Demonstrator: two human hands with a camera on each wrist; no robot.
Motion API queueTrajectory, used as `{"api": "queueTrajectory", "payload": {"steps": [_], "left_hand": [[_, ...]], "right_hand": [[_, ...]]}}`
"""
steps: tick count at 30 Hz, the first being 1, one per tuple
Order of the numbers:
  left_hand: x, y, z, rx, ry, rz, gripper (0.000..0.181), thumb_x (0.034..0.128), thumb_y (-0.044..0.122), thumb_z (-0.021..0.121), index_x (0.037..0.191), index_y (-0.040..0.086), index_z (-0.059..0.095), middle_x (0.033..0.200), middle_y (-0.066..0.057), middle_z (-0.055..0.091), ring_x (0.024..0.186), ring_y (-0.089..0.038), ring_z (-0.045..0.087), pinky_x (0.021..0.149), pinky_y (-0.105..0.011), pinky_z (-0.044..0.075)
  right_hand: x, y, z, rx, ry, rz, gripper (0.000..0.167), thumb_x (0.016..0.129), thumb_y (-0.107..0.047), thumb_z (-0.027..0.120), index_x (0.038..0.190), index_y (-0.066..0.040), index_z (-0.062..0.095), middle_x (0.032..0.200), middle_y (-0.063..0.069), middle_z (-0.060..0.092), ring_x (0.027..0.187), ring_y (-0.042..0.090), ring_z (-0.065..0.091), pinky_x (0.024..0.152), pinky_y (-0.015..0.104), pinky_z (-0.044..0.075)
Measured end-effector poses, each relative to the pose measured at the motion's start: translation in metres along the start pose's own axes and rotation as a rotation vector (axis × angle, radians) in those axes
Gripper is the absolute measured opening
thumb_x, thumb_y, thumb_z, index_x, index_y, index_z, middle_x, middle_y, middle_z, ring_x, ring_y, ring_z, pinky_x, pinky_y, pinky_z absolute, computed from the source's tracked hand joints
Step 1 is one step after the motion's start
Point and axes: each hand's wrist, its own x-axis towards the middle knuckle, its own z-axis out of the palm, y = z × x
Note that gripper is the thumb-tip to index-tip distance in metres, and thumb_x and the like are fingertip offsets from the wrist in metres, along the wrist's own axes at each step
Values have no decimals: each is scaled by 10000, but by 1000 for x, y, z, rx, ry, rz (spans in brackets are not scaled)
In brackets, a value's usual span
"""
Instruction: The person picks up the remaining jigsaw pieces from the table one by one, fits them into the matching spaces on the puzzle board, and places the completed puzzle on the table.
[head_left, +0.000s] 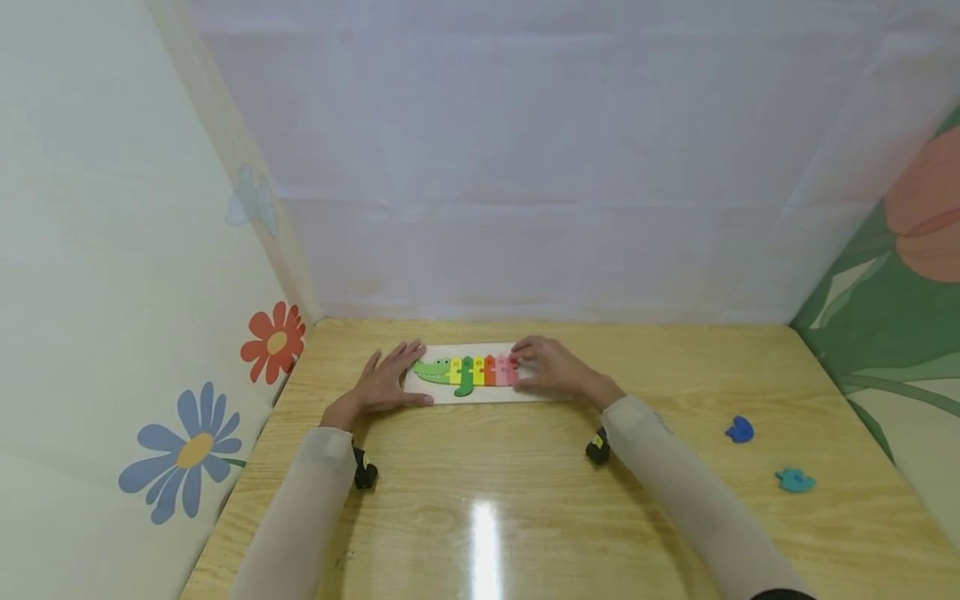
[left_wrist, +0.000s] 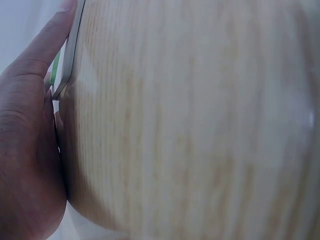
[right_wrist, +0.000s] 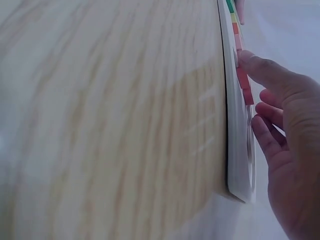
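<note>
A white puzzle board point(head_left: 450, 399) lies near the table's back edge, carrying a crocodile of coloured pieces: green head point(head_left: 432, 371), then yellow, green, orange and pink body pieces. My left hand point(head_left: 384, 385) rests at the board's left end, fingers spread over the corner and thumb along the front edge. My right hand point(head_left: 558, 368) is over the board's right part, its fingers bent around the red-pink piece at the end of the row. In the right wrist view the thumb of that hand point(right_wrist: 300, 130) touches the pink and red pieces point(right_wrist: 243, 82).
A dark blue piece point(head_left: 740, 430) and a teal piece point(head_left: 795, 480) lie on the wooden table point(head_left: 480, 475) to the right. Black wrist cameras hang below both wrists. A pale cloth wall point(head_left: 555, 167) stands behind the table, with flowered panels at the sides.
</note>
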Motion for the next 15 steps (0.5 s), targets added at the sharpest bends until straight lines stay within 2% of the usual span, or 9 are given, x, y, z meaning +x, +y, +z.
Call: {"api": "queueTrajectory", "payload": {"steps": [4,10,15], "left_hand": [[1,-2,1,10,-2,6,1196,844,735,735,1686,50,234,1763,-186,160,1629,-426,70,1236,-711,-43],[1,1,-1,15,-8,-15,1131,867,600,800,1686,56,241,1763,-177,164,1632,-415,80,1246,-698,-37],[0,1,-2,23,-8,-21,1118,875,579,807,1685,53,243,1762,-177,169,1630,-419,89,1246,-703,-24]], "right_hand": [[-1,2,-1,16,4,-10,532,888,-298,878,1312,-11,730,1348,137,689,1280,323,622,1135,505,469],[0,-2,-2,50,9,-16,493,892,-271,874,1290,-11,741,1312,135,705,1248,321,638,1122,510,476],[-1,-3,-2,66,3,-8,484,895,-271,871,1285,-15,743,1313,134,700,1249,321,630,1129,518,464]]}}
